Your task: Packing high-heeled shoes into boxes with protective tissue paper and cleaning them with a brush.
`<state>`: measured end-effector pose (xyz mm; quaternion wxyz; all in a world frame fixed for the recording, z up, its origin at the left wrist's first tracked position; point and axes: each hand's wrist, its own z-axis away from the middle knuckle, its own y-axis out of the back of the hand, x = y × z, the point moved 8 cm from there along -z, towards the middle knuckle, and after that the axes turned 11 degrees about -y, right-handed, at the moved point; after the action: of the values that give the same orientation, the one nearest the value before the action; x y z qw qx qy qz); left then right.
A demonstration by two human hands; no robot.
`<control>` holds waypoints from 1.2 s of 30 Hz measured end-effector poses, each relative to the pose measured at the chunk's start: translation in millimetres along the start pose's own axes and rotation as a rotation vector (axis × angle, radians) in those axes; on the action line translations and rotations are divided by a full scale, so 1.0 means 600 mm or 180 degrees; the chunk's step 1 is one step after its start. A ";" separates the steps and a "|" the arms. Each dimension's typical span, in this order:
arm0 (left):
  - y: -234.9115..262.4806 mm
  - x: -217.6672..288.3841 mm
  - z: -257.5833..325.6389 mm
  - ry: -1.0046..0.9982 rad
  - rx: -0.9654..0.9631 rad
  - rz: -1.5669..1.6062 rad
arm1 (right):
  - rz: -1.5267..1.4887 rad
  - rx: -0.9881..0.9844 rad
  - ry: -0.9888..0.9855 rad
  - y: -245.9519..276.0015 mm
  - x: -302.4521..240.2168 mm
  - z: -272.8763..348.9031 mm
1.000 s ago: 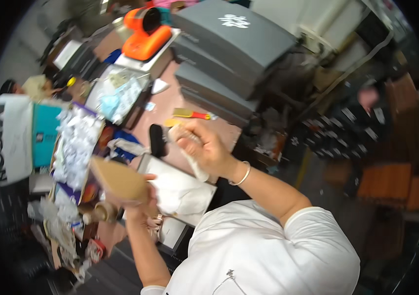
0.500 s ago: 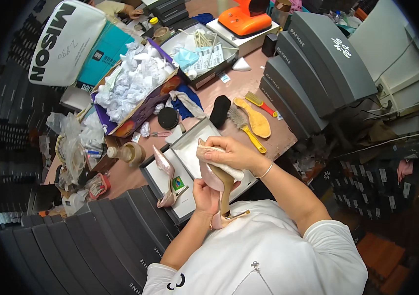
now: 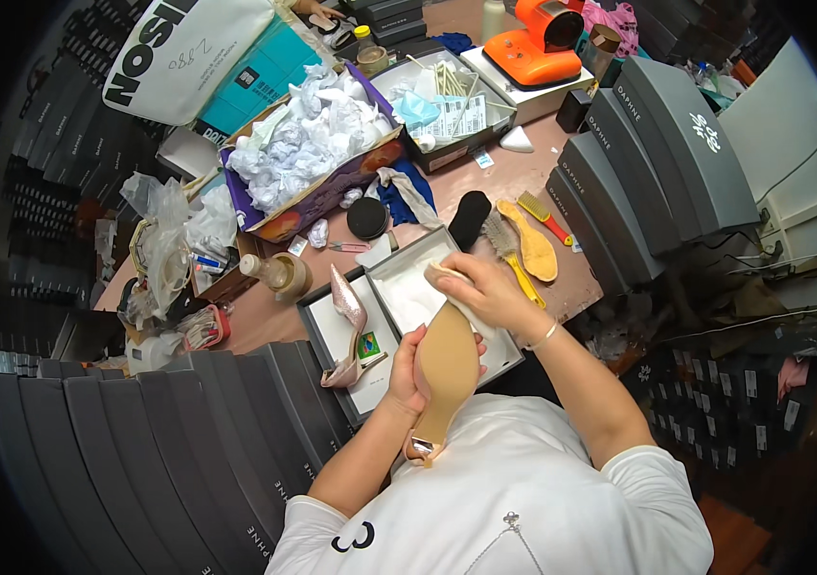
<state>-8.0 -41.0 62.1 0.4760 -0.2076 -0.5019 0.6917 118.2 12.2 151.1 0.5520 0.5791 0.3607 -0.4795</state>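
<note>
A high-heeled shoe (image 3: 447,374) shows its tan sole, toe pointing away from me and its shiny metallic heel close to my shirt. My left hand (image 3: 408,374) is wrapped round its middle. At the toe end, my right hand (image 3: 485,295) grips a pale cloth (image 3: 447,285) that touches or nearly touches the sole's tip. Under the shoe lies an open shoe box (image 3: 418,264) with white tissue in one half. The matching pink glittery shoe (image 3: 349,303) lies on its side in the box's left half, next to a small green and yellow card (image 3: 367,345).
Brushes (image 3: 507,251), a tan insole shape (image 3: 530,240) and a black pad (image 3: 469,218) lie right of the box. Stacked dark shoe boxes (image 3: 188,431) rise at left, others (image 3: 662,153) at right. A carton of crumpled paper (image 3: 308,144) and a tape roll (image 3: 289,276) sit beyond.
The shoe has turned from its side so that its sole faces up. My right hand has moved to the toe with the cloth. The whole view has shifted slightly.
</note>
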 end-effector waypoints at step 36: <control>0.072 0.029 0.046 -0.0502 0.0368 -0.0705 | 0.1884 -0.0680 0.0906 -0.135 -0.048 0.154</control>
<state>-56.7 -41.2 38.3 0.5198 -0.0682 -0.5168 0.6768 19.1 -64.8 161.5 0.6688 0.6586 0.2986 -0.1725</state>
